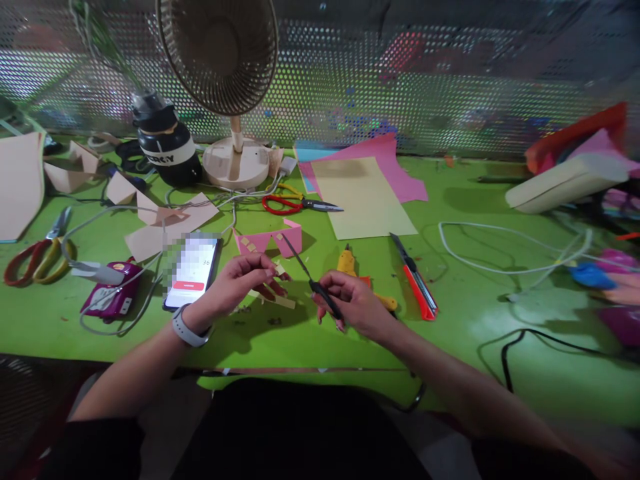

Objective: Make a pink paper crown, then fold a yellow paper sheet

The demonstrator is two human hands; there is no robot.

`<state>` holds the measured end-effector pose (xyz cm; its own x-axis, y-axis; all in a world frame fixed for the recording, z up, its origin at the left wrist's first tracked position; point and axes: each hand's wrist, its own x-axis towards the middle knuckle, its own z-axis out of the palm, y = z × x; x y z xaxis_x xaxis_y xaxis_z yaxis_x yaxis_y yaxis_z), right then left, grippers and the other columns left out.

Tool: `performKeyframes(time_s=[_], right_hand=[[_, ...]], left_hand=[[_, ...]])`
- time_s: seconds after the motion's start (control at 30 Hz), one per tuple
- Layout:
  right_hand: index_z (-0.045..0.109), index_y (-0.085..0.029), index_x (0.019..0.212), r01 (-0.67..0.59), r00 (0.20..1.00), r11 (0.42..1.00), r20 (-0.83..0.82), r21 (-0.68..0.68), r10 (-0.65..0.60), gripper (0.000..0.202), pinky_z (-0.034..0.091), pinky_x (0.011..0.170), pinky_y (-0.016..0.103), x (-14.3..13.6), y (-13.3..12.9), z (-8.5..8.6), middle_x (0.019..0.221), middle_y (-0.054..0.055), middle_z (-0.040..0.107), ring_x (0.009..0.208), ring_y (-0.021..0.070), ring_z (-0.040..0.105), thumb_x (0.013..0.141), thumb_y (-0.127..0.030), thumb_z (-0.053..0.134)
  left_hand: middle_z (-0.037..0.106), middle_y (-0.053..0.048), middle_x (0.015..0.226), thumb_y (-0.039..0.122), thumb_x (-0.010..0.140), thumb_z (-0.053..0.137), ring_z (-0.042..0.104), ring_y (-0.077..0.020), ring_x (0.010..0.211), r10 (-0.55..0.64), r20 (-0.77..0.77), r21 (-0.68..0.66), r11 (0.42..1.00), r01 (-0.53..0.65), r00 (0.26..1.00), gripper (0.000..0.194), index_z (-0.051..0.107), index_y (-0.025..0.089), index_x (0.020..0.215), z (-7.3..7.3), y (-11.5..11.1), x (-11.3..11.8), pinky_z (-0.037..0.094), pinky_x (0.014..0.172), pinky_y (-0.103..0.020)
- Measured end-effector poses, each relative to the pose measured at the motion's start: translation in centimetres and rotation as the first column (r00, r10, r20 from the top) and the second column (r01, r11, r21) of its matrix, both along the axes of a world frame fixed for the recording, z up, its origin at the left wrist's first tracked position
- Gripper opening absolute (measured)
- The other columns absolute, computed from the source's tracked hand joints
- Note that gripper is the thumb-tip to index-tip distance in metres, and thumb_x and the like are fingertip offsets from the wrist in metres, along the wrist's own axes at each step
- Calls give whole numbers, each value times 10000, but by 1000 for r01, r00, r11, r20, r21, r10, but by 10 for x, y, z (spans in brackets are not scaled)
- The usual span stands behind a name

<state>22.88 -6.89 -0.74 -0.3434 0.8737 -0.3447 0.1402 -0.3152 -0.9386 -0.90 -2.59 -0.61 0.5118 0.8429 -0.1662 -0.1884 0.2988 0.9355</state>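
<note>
My right hand (353, 303) is closed around a slim black-handled tool (327, 299) with a long, thin, pointed blade. The tip points away and to the left, over the pink paper glasses shape (267, 241), which has small yellow squares on it. My left hand (247, 283) pinches a small pale yellow paper piece (279, 268) between thumb and forefinger, palm down and left of the blade. Below the fingertips, a yellow paper strip (280, 301) lies on the green table. A yellow hot glue gun (346, 261) lies partly hidden behind my right hand.
A red utility knife (421, 293) lies to the right. Yellow paper sheet (363, 197), red-and-yellow scissors (300, 203) and a fan (235, 163) are behind. Leftward are a phone (193, 277), purple power box (117, 290) and second scissors (43, 257). White cable (500, 272) loops at right.
</note>
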Motion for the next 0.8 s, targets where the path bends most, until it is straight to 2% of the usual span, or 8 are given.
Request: performKeyframes(time_s=[0.1, 0.2, 0.27, 0.33, 0.43, 0.63, 0.7, 0.8], right_hand=[[628, -187, 808, -75, 966, 980, 258, 182, 26, 379, 313, 403, 221, 0, 0, 0, 676, 3, 628, 472, 93, 455, 759, -549, 732], [638, -178, 726, -307, 787, 889, 615, 340, 36, 229, 301, 503, 246, -4, -2, -3, 678, 13, 625, 557, 119, 508, 792, -376, 732], [653, -171, 753, -431, 638, 855, 767, 289, 63, 178, 302, 548, 260, -9, -3, -7, 665, 23, 642, 612, 152, 564, 810, -327, 717], [684, -161, 870, -481, 557, 857, 820, 187, 133, 182, 307, 559, 265, -12, -4, -10, 677, 33, 673, 633, 175, 600, 835, -339, 699], [687, -158, 1025, -482, 606, 866, 764, 130, 223, 248, 348, 577, 269, -12, -3, -7, 752, 41, 717, 662, 180, 627, 854, -338, 681], [666, -167, 852, -270, 886, 922, 447, 279, 125, 203, 389, 541, 253, -4, 6, 21, 687, 11, 641, 581, 124, 532, 870, -347, 573], [652, -168, 849, -270, 919, 917, 363, 293, 154, 219, 400, 544, 247, -7, 10, 29, 687, 5, 624, 588, 119, 521, 866, -366, 560], [633, -169, 816, -307, 910, 905, 371, 296, 187, 141, 395, 552, 239, -18, 14, 33, 658, -10, 607, 584, 110, 512, 814, -302, 584]], left_hand=[[729, -31, 761, 248, 800, 733, 720, -160, 600, -21, 69, -9, 1000, 22, 997, 165, 615, 133, 800, 3, 1, -2, 543, 481, -207], [737, -29, 767, 249, 813, 721, 716, -161, 555, -47, 88, 0, 999, 48, 995, 160, 605, 138, 811, 4, 1, -3, 518, 424, -196], [749, -45, 794, 264, 830, 709, 718, -158, 559, -62, 69, 19, 998, 61, 996, 168, 599, 138, 819, 3, 0, -3, 519, 427, -195], [758, -66, 822, 281, 837, 705, 721, -155, 576, -76, 37, 40, 996, 75, 996, 184, 594, 135, 830, 3, 0, -3, 523, 444, -194], [750, -68, 822, 317, 836, 707, 721, -154, 593, -100, -13, 73, 992, 100, 995, 217, 592, 133, 845, 3, 0, -2, 528, 466, -196], [663, -3, 724, 298, 880, 647, 652, -85, 561, -230, -177, 179, 949, 261, 957, 178, 599, 129, 846, 6, -2, 0, 506, 509, -166], [646, 2, 721, 275, 889, 619, 638, -80, 568, -295, -244, 205, 915, 346, 924, 151, 599, 128, 858, 6, -3, 1, 495, 517, -164], [650, -8, 732, 239, 878, 600, 627, -84, 588, -334, -330, 243, 874, 422, 883, 114, 603, 126, 865, 6, -5, 1, 480, 528, -171]])
